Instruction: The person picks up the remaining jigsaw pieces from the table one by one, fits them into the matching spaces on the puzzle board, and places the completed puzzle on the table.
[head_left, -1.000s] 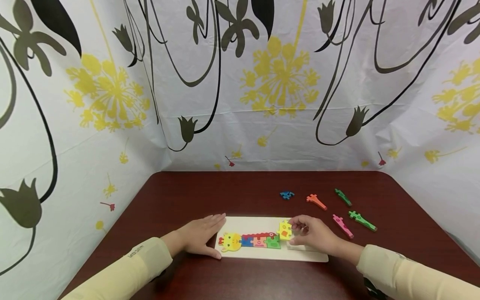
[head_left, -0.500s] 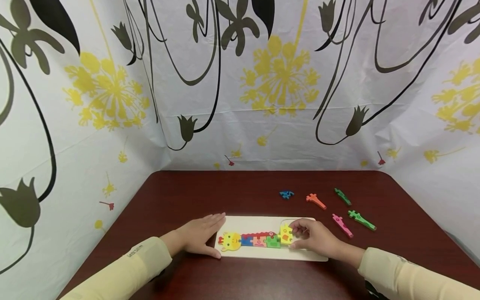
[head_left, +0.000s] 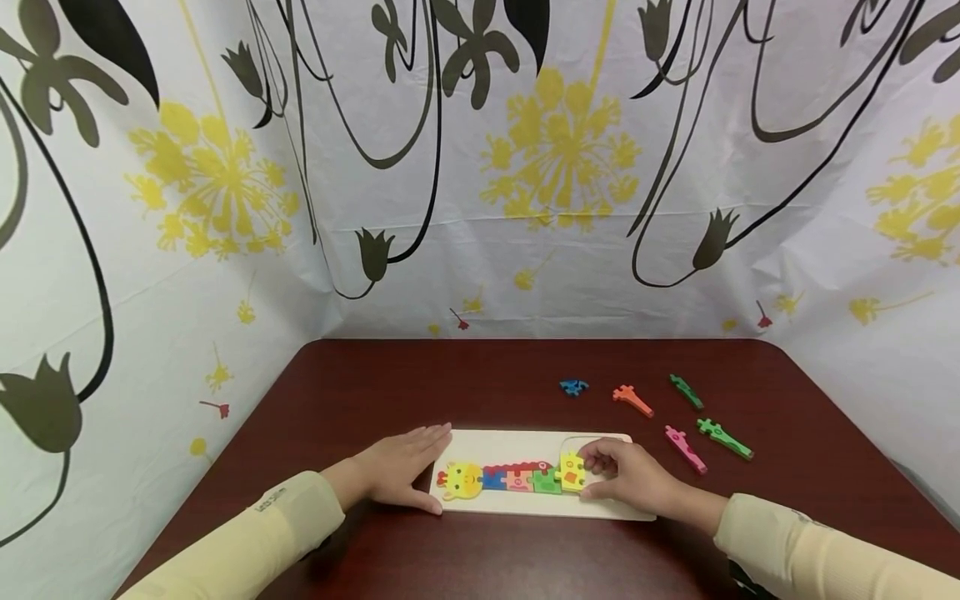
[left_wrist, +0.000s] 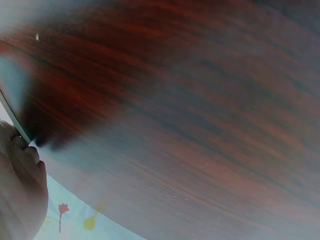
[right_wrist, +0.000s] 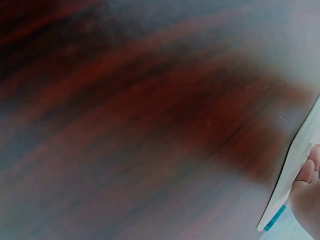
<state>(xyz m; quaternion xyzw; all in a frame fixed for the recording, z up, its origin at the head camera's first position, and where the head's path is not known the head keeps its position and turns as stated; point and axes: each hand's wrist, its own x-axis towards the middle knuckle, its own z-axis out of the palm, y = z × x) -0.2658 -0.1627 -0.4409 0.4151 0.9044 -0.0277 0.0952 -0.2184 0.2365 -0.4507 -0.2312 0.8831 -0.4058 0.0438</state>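
A pale wooden puzzle board (head_left: 510,442) lies on the table. My left hand (head_left: 401,469) rests with extended fingers at its left end, beside the yellow giraffe head (head_left: 461,481). From the head, blue, pink and green (head_left: 545,481) neck pieces run right under a red strip (head_left: 525,468). Thumb and fingers of my right hand (head_left: 637,479) pinch a yellow puzzle piece (head_left: 572,472) against the green piece's right side; whether it sits flush cannot be told. At the wrist views' edges only part of the left hand (left_wrist: 22,185) and right hand (right_wrist: 307,200) shows.
Loose puzzle pieces lie beyond the board to the right: blue (head_left: 573,387), orange (head_left: 633,400), dark green (head_left: 686,392), light green (head_left: 724,439) and pink (head_left: 686,450). The dark red table (head_left: 420,383) meets a patterned cloth (head_left: 465,275) behind and at the sides.
My right hand has brought the yellow piece slightly nearer the board's near side, level with the row, then stayed almost still. The left hand has kept its place.
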